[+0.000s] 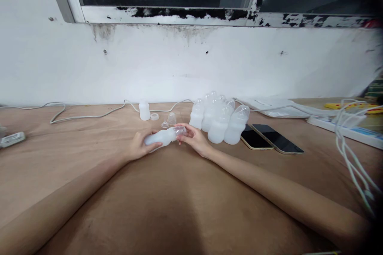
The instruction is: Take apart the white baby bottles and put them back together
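Note:
My left hand (140, 145) is wrapped round the body of a frosted white bottle (158, 139), which lies nearly sideways just above the table. At its right end is a clear dome cap (179, 130), pinched between the fingers of my right hand (194, 139). Cap and bottle touch. Behind them stand an open-topped white bottle (144, 110), a white ring (154, 116), a clear nipple (164, 123) and another clear cap (171, 118). To the right is a group of several capped bottles (218, 125).
Two phones (257, 138) (277, 138) lie right of the bottle group. A power strip (350, 129) with white cables (344, 143) is at far right, near a white plastic bag (275, 107). A thin cable (86, 117) runs along the wall. A white device (12, 139) sits far left.

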The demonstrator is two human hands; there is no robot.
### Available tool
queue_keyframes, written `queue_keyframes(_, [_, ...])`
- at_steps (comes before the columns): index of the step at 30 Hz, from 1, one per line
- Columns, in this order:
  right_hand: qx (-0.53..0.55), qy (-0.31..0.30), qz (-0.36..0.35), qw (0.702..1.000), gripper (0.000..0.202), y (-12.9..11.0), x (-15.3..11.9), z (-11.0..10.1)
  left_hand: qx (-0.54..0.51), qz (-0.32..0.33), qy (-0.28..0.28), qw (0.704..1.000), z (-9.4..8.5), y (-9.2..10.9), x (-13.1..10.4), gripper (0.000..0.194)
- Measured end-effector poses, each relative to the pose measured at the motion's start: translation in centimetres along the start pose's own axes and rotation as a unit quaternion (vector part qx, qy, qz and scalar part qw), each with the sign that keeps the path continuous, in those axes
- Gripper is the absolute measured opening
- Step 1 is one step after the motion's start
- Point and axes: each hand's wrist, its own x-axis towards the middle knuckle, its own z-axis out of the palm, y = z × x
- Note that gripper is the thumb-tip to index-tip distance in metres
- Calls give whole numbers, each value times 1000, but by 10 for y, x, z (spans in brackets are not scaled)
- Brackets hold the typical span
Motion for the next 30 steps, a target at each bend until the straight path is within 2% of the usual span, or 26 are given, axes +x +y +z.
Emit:
queue_keyframes(5, [-11,-36,-11,999,36,0,0,-4,-114,-85,-39,989,-3,7,3,32])
queue_keyframes(8, [-32,-48,-22,998,36,0,2,-7,-226,-177,-93,954,-1,9,4,38])
queue_keyframes(10, [-72,-49,-30,996,36,-3,4,-6,-288,-212,-122,926,2,8,3,44])
queue_keyframes(12, [-129,-37,-43,990,37,-10,5,-2,-314,-202,-121,920,6,7,2,46])
queue_keyframes(14, [-212,-17,-72,974,41,-24,4,3,-277,-151,-89,945,11,7,2,44])
queue_keyframes(16, [-330,-13,-113,937,42,-42,2,8,-193,-93,-48,976,15,6,2,41])
queue_keyframes(19, [-502,-22,-143,853,40,-69,-1,11,-86,-33,-24,995,20,6,1,43])
queue_keyframes(24, [-690,24,-36,722,40,-94,0,-6,-14,3,-34,999,21,6,-1,36])
queue_keyframes(26, [-726,46,-3,686,37,-96,2,-15,-2,-3,-40,999,21,6,-1,34])
queue_keyframes(30, [-764,78,25,640,35,-96,5,-24,11,-7,-45,999,21,6,-1,33])
